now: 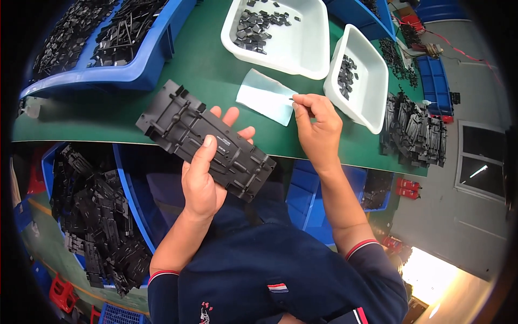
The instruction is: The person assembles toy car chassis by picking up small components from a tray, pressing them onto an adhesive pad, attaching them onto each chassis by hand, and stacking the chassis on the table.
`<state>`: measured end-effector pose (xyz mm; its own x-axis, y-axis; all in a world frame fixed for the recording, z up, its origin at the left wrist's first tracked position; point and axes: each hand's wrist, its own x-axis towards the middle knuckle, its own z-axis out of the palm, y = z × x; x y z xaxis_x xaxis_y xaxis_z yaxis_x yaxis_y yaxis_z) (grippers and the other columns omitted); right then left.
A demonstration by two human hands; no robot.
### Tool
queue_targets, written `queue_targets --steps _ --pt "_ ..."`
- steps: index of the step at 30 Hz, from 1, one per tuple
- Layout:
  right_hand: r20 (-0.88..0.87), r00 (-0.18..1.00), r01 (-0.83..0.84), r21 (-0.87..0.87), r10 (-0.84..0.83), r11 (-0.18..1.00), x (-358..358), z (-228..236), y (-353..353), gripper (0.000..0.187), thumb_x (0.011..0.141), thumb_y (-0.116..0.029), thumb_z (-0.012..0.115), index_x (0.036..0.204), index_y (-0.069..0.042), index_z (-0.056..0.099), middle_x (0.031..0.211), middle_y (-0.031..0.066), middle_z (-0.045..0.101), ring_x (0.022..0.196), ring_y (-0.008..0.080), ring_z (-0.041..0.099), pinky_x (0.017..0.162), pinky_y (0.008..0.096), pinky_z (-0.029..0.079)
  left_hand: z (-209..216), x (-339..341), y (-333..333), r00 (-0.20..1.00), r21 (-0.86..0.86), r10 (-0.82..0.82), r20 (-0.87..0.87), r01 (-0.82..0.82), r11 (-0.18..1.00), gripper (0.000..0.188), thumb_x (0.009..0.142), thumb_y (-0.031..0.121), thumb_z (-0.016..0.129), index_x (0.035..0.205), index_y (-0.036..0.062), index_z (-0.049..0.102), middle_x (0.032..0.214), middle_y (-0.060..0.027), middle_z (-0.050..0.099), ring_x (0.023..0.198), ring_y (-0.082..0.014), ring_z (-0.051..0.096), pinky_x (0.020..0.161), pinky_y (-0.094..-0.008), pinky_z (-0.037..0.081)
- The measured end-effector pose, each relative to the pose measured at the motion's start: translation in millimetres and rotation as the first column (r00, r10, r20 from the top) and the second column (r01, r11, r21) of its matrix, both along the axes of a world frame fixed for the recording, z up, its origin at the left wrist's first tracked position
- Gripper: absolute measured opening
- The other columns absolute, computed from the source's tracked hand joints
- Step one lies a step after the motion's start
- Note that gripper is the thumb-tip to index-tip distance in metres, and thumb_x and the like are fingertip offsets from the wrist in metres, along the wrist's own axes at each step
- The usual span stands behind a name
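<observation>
A long black moulded plastic part (208, 139) lies tilted across my left hand (204, 181). The thumb presses on its top face and the other fingers come round the far edge. My right hand (319, 121) pinches at the right side of a pale, glossy sheet (265, 97) on the green table. A tiny dark piece (292, 99) shows at the fingertips; its kind is too small to make out. Most of the right-hand fingers are curled in.
Two white trays (302, 66) (372, 110) with small black pieces stand beyond my hands on the green table (210, 65). A blue bin (145, 70) of black parts is at the left. Below, another blue bin (127, 189) holds black mouldings; more mouldings (413, 129) are stacked at right.
</observation>
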<state>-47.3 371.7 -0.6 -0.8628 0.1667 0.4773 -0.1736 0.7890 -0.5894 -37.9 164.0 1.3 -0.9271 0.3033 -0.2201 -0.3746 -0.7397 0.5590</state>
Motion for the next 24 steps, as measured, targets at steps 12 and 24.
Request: queue_targets --steps 12,24 --pt "0.045 0.997 -0.072 0.186 0.064 0.98 -5.4 -2.7 6.6 0.014 0.075 0.004 0.064 0.088 -0.002 0.064 0.082 0.0117 0.06 0.074 0.0294 0.06 0.063 0.0365 0.05 -8.5 -14.0 20.5 0.992 0.112 -0.099 0.075 0.09 0.99 0.051 0.097 0.02 0.04 0.141 -0.0012 0.026 0.142 -0.0127 0.038 0.114 -0.0324 0.054 0.092 -0.0408 0.048" --pt "0.171 0.982 -0.13 0.266 0.086 0.955 -4.4 11.3 8.4 0.016 0.076 0.007 0.059 0.089 -0.002 0.063 0.083 0.0127 0.059 0.075 0.0307 0.059 0.065 0.0366 0.05 -6.9 -15.3 20.3 0.991 0.077 -0.111 0.078 0.105 0.991 0.052 0.095 0.022 0.042 0.14 -0.001 0.028 0.141 -0.0135 0.038 0.114 -0.033 0.054 0.093 -0.0419 0.046"
